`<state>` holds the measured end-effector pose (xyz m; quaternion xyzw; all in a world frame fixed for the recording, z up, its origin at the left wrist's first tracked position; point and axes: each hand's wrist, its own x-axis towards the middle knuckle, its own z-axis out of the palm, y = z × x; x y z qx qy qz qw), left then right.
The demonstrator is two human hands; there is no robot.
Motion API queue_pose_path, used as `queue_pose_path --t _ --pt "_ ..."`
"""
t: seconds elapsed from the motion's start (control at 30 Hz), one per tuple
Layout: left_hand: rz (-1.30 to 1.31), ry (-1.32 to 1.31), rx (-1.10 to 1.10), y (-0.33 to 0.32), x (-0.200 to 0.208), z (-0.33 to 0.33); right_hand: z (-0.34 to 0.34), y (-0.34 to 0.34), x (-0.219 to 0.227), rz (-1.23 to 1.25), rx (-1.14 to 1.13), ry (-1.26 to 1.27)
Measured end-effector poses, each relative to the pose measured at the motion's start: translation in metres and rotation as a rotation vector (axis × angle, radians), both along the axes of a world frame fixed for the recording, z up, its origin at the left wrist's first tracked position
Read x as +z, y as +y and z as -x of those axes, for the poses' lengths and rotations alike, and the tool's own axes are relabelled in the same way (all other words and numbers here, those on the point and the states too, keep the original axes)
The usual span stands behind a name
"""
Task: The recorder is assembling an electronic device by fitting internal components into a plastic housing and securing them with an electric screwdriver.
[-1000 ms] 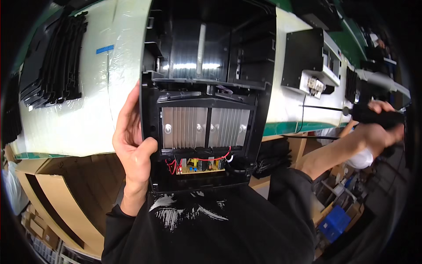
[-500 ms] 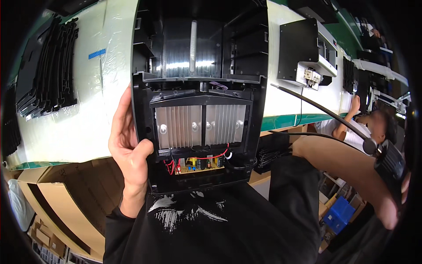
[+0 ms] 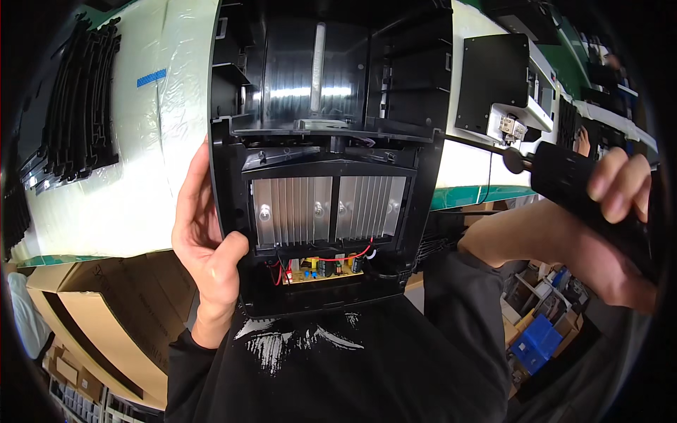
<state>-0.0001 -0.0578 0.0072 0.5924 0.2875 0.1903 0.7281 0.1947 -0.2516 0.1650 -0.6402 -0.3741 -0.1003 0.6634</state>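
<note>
A black plastic housing (image 3: 417, 211) stands before me with its inside facing up. Finned metal heat sinks (image 3: 293, 211) sit in its near section, and below them is a small circuit board (image 3: 310, 277) with red wires. My left hand (image 3: 211, 247) grips the housing's left wall, the thumb over its edge and the fingers behind. On the right, my right hand (image 3: 620, 187) is wrapped round a black electric screwdriver (image 3: 564, 173). Its long shaft points left toward the housing's right wall; whether the tip touches is hidden.
Stacked black plastic parts (image 3: 77, 106) and blue tape (image 3: 151, 77) lie on the film-covered table at left. A black-and-white device (image 3: 497, 84) stands right of the housing. Below the table edge are a cardboard box (image 3: 120, 317) and a blue bin (image 3: 539, 342).
My right hand has risen and brought the screwdriver up and leftward, its shaft now nearly level. The housing has shifted slightly right in view. My left hand keeps its grip.
</note>
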Motion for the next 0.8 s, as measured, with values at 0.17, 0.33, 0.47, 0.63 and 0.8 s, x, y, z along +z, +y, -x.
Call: queue_pose_path --t 0.17,0.33,0.47,0.63,0.8 --pt "-0.003 0.054 -0.003 0.000 0.001 0.001 -0.023 -0.026 -0.033 0.006 0.336 0.052" --pt "-0.009 0.050 0.008 -0.002 0.002 0.000 -0.028 -0.034 -0.044 -0.007 0.386 0.039" --pt "-0.022 0.064 0.023 -0.004 0.003 -0.002 -0.024 -0.028 -0.049 -0.016 0.370 0.002" --pt "-0.014 0.060 0.014 -0.003 0.004 -0.001 -0.015 -0.022 -0.050 -0.020 0.350 -0.039" --pt "-0.019 0.079 0.001 -0.002 0.005 0.000 -0.017 -0.030 -0.048 -0.023 0.332 -0.078"
